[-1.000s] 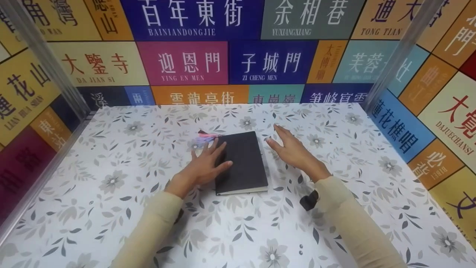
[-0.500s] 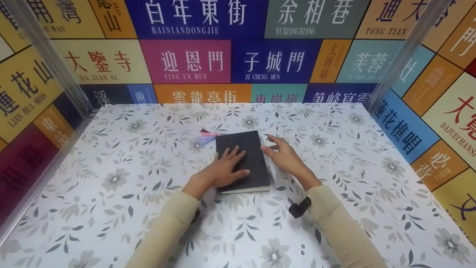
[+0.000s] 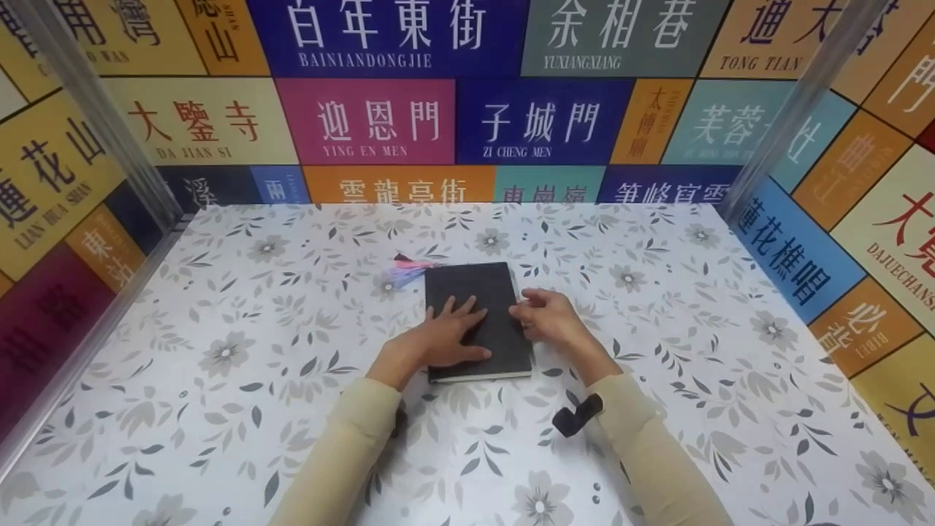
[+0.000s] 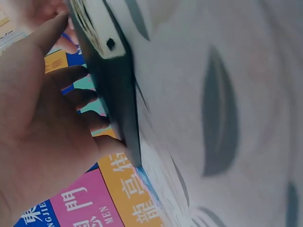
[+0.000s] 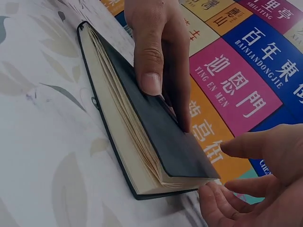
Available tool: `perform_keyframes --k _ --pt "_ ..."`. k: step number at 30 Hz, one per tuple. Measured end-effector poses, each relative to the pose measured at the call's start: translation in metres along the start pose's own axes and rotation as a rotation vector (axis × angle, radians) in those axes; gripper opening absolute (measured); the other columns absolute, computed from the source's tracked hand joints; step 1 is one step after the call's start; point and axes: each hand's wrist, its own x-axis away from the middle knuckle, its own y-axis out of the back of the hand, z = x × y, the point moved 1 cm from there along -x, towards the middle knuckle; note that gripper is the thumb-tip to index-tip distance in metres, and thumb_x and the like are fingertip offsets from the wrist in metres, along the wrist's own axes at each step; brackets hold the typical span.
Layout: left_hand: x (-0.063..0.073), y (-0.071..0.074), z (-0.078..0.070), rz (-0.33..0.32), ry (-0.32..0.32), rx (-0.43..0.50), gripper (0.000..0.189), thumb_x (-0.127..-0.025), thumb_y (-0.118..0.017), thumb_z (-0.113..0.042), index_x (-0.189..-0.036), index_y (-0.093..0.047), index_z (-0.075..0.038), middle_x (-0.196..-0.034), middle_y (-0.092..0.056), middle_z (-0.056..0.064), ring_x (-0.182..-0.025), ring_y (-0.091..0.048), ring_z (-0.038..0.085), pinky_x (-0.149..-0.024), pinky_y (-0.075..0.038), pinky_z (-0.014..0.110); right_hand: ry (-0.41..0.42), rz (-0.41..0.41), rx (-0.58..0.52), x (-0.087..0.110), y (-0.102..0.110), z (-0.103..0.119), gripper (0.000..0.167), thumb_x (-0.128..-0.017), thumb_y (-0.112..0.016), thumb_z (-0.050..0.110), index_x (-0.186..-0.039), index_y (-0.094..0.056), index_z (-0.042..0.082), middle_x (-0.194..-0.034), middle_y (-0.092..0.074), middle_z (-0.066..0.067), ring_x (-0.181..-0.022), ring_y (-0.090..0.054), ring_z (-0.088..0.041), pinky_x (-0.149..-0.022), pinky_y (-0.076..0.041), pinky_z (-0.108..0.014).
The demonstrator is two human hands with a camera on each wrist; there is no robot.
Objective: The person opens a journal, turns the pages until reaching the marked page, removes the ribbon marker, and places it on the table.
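A closed black notebook (image 3: 471, 281) with cream pages lies on the white floral table surface. My left hand (image 3: 447, 337) rests on its cover with fingers spread, as the left wrist view also shows with the hand (image 4: 42, 109) along the cover. At the notebook's right edge is my right hand (image 3: 551, 318), its fingers partly bent. In the right wrist view, the right hand's lower fingertips (image 5: 210, 201) are at a corner of the notebook (image 5: 156, 127). Another digit stays apart from the cover. Slightly parted pages show along the edge.
A pink and purple tassel (image 3: 413, 270) sticks out at the notebook's upper left corner. Printed panels with large characters (image 3: 365, 120) rise behind the table (image 3: 292, 292) and at both sides. Clear corner posts (image 3: 781, 109) stand at the back.
My left hand has moved right, further onto the cover. My right hand has come left and nearer me, to the notebook's right edge, with its fingers more bent.
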Motion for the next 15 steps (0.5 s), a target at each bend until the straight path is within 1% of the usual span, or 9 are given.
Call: perform_keyframes --k 3,7,10,15 --pt "-0.0018 0.0007 -0.0030 0.018 0.016 -0.010 0.078 -0.096 -0.061 -0.050 -0.160 -0.027 -0.020 -0.171 -0.007 0.007 -0.158 0.004 0.034 -0.128 0.000 0.057 -0.035 0.019 0.013 0.0003 -0.0026 -0.0029 0.062 -0.094 -0.066 0.016 -0.149 -0.043 -0.001 -0.141 -0.056 -0.020 -0.105 -0.066 -0.024 -0.088 -0.059 -0.030" --pt "-0.0040 0.0015 -0.0056 0.035 0.036 -0.021 0.079 -0.095 -0.063 -0.049 -0.159 -0.028 -0.020 -0.170 -0.008 0.008 -0.157 0.004 0.035 -0.127 0.001 0.058 -0.047 0.018 0.073 0.0000 -0.0045 -0.0058 0.058 -0.094 -0.066 0.017 -0.147 -0.047 0.001 -0.138 -0.058 -0.017 -0.100 -0.066 -0.022 -0.085 -0.058 -0.027" --pt "-0.0051 0.0009 -0.0055 0.034 0.042 -0.020 0.079 -0.095 -0.064 -0.048 -0.159 -0.028 -0.020 -0.170 -0.008 0.009 -0.157 0.004 0.036 -0.127 0.001 0.059 -0.049 0.019 0.071 -0.0001 -0.0054 -0.0069 0.057 -0.094 -0.067 0.014 -0.147 -0.049 0.002 -0.136 -0.059 -0.017 -0.098 -0.065 -0.020 -0.082 -0.057 -0.025" --pt "-0.0053 0.0004 -0.0038 0.020 0.044 0.000 0.079 -0.094 -0.066 -0.047 -0.159 -0.029 -0.020 -0.170 -0.008 0.008 -0.157 0.004 0.036 -0.127 0.002 0.058 -0.045 0.017 0.049 -0.0002 -0.0063 -0.0071 0.056 -0.093 -0.066 0.010 -0.146 -0.050 0.003 -0.138 -0.059 -0.018 -0.100 -0.064 -0.020 -0.081 -0.055 -0.025"
